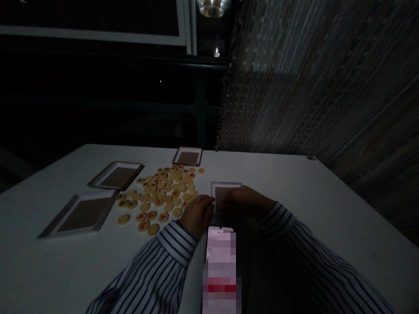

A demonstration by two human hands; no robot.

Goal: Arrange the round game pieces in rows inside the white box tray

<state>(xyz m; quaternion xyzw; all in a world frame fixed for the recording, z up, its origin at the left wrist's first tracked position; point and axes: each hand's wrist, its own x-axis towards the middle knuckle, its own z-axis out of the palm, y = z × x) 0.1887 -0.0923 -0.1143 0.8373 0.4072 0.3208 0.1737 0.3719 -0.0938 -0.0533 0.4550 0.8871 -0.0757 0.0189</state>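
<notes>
Both my hands rest on a small square box tray (225, 188) with a brown inside, near the middle of the white table (327, 205). My left hand (197, 214) has curled fingers against the tray's left edge. My right hand (247, 201) grips its right side and covers part of it. Just left of my hands lies a spread of several round wooden game discs (163, 194) with red or dark characters. Both sleeves are white with blue stripes.
Two larger shallow box trays (85, 213) (117, 175) lie at the left, and a small one (187, 156) sits behind the discs. A phone (220, 270) stands close to me between my arms. A woven blind (321, 78) hangs at right; the background is dark.
</notes>
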